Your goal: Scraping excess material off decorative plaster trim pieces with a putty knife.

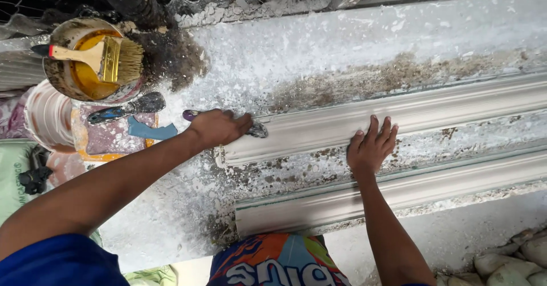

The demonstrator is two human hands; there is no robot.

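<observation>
paint can: far left on the table, amber liquid inside, wide brush lying across its rim.
white bucket: just below the can, on its side, partly hidden.
spare tools: dark-handled scraper and a blue rubber piece on a stained board beside the bucket, both untouched.
left hand: closed around a purple-handled scraper; handle end shows left of the fist, blade sticks out right, touching the left end of the upper moulding.
upper moulding: long white plaster cornice strip, runs off frame to the right.
right hand: flat, fingers spread, pressing on the lower edge of the upper moulding; grips nothing.
lower moulding: second strip, parallel and nearer the person, well clear of both hands.
step: looks like trimming or scraping the end of the upper strip while the other hand pins it down. Judgement only.
next move calls for: short controlled strokes along the end face, steady downward pressure so the strip doesn't slide.
edges: strip end is thin and looks chippable; the crusty gap between the strips is rough.
room: open table to the right along the strip; left is crowded by can, bucket and tools, so little backswing there.
</observation>
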